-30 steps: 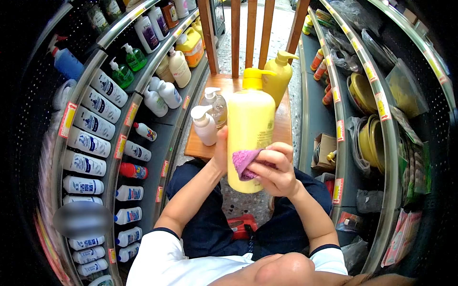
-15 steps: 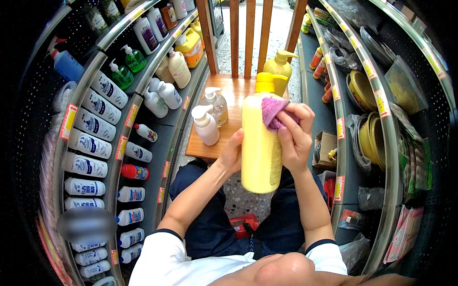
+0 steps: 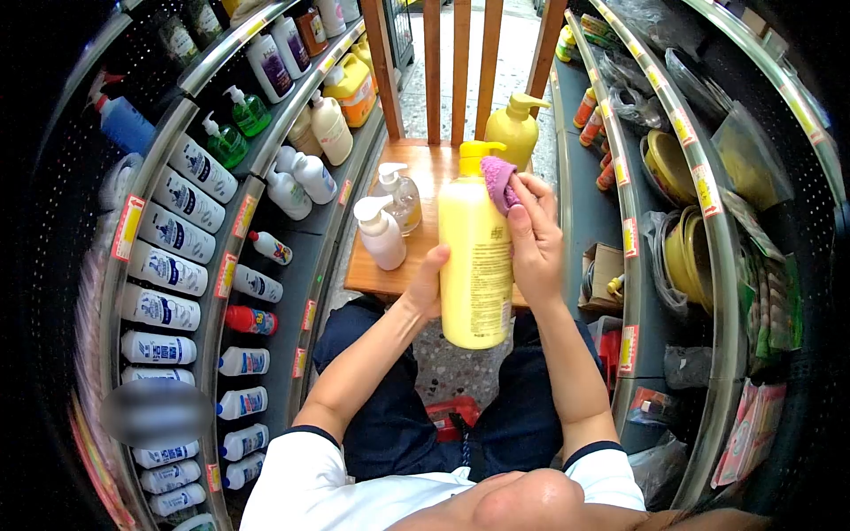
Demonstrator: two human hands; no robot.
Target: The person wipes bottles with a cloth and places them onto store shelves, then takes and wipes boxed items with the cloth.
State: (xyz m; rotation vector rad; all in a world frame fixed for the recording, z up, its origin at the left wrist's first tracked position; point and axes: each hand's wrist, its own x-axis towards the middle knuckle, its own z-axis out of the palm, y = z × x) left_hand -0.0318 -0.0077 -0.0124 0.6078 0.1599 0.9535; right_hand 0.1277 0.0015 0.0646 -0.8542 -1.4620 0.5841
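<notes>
A large yellow pump bottle (image 3: 474, 274) stands upright in the air above my lap, its printed back label facing me. My left hand (image 3: 427, 285) grips its left side, with most fingers hidden behind it. My right hand (image 3: 537, 239) pinches a purple cloth (image 3: 501, 184) against the bottle's upper right shoulder, beside the yellow pump. Behind it, another yellow pump bottle (image 3: 513, 133) rests on the wooden chair seat (image 3: 423, 156). A white pump bottle (image 3: 381, 234) and a clear pump bottle (image 3: 404, 202) stand on the seat's left part.
Shelves with rows of white bottles (image 3: 159, 305) and green pump bottles (image 3: 227, 142) line the left. The right shelves carry yellow basins (image 3: 686, 257), orange-capped bottles and bagged goods. The chair's wooden slats (image 3: 461, 71) rise ahead. A red object (image 3: 453, 416) lies on the floor between my legs.
The held bottle has shifted slightly left and turned, so its printed label shows more. My right hand and the cloth have moved left, to the bottle's shoulder edge.
</notes>
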